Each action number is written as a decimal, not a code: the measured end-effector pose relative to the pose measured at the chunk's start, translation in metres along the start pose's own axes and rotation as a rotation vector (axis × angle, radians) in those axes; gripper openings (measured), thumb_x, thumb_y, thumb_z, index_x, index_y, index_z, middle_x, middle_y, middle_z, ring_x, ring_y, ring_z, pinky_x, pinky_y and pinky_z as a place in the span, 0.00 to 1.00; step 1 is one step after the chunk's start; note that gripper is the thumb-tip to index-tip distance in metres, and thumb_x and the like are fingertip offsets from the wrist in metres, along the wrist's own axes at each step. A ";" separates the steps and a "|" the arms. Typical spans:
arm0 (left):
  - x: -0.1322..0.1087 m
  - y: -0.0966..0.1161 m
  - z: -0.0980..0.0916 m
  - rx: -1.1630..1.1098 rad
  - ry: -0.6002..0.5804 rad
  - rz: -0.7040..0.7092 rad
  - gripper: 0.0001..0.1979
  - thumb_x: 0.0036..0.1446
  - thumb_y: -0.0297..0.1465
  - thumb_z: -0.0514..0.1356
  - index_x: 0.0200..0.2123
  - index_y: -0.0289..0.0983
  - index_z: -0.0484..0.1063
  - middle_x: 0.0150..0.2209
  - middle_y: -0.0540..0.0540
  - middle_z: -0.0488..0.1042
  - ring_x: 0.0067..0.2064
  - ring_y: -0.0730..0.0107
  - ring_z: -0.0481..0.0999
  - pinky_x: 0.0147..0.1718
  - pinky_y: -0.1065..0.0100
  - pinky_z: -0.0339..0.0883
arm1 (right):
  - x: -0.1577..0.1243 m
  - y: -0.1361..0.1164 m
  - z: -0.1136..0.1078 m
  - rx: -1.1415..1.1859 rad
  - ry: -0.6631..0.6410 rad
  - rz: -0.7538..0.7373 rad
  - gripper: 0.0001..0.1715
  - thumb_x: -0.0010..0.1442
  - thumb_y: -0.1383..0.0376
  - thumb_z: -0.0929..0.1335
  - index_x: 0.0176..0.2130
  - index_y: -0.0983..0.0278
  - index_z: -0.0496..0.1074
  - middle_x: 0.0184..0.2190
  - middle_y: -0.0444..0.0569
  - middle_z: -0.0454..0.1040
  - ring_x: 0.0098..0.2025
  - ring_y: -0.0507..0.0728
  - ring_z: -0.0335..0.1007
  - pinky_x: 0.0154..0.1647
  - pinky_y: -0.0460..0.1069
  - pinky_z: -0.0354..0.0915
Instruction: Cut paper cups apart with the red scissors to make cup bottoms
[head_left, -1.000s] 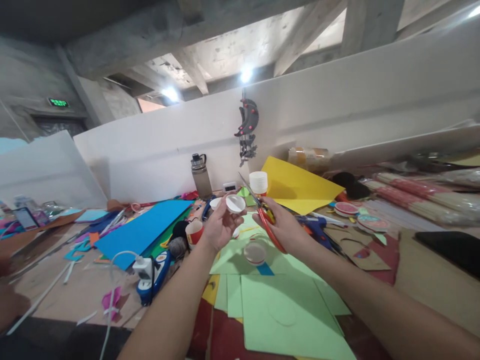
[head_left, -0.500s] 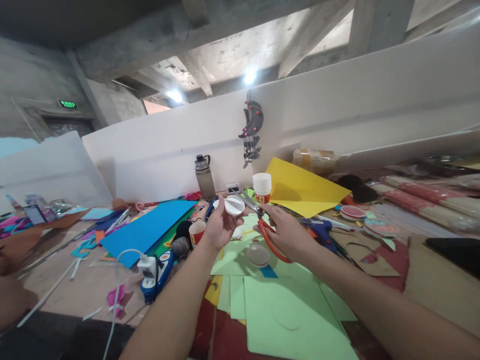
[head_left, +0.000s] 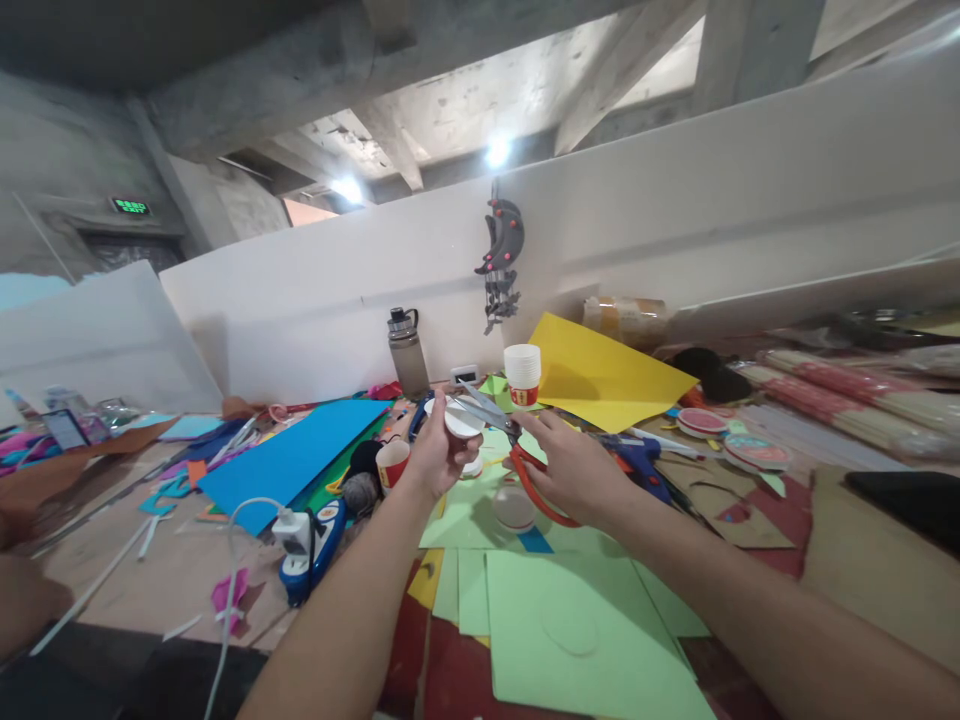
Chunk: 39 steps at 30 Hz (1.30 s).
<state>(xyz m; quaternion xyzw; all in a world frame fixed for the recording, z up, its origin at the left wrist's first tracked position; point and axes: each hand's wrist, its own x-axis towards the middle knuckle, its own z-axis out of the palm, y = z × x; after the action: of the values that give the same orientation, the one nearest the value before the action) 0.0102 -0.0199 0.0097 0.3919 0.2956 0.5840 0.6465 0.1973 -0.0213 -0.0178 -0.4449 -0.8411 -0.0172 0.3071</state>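
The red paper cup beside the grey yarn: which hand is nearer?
Left. The left hand is just right of the red paper cup; the right hand is farther right, holding scissors.

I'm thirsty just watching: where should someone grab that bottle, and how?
Probably round the middle of the bottle, from the front: its tall body rises above the clutter, and the white board behind likely leaves less room there.

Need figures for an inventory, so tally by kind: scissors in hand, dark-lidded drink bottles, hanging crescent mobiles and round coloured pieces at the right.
Scissors in the right hand: 1
Dark-lidded drink bottle: 1
Hanging crescent mobile: 1
Round coloured pieces, a pink one and a pink-and-blue one: 2
Total: 5
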 end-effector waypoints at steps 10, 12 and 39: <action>-0.001 0.003 0.001 0.039 0.023 -0.029 0.25 0.51 0.53 0.57 0.29 0.34 0.64 0.19 0.52 0.63 0.14 0.84 0.58 0.09 0.82 0.41 | 0.000 0.000 -0.002 -0.002 -0.009 -0.021 0.28 0.59 0.60 0.62 0.58 0.60 0.59 0.45 0.55 0.69 0.42 0.60 0.68 0.36 0.49 0.61; -0.001 0.004 0.000 0.054 0.010 -0.016 0.25 0.51 0.53 0.56 0.31 0.33 0.65 0.21 0.49 0.67 0.15 0.84 0.59 0.09 0.82 0.41 | 0.000 0.001 -0.002 -0.008 -0.005 -0.031 0.27 0.59 0.60 0.62 0.58 0.60 0.59 0.45 0.55 0.69 0.42 0.60 0.68 0.36 0.49 0.61; 0.000 0.010 0.000 -0.020 0.018 0.010 0.22 0.54 0.51 0.55 0.31 0.35 0.63 0.19 0.54 0.58 0.15 0.84 0.56 0.09 0.83 0.41 | 0.001 0.005 0.002 -0.125 -0.026 -0.065 0.28 0.62 0.59 0.60 0.59 0.62 0.57 0.47 0.56 0.71 0.37 0.60 0.71 0.32 0.50 0.59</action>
<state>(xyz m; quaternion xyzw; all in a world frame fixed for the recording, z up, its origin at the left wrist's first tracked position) 0.0044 -0.0202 0.0183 0.3819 0.2935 0.5937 0.6446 0.1996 -0.0172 -0.0207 -0.4357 -0.8563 -0.0740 0.2671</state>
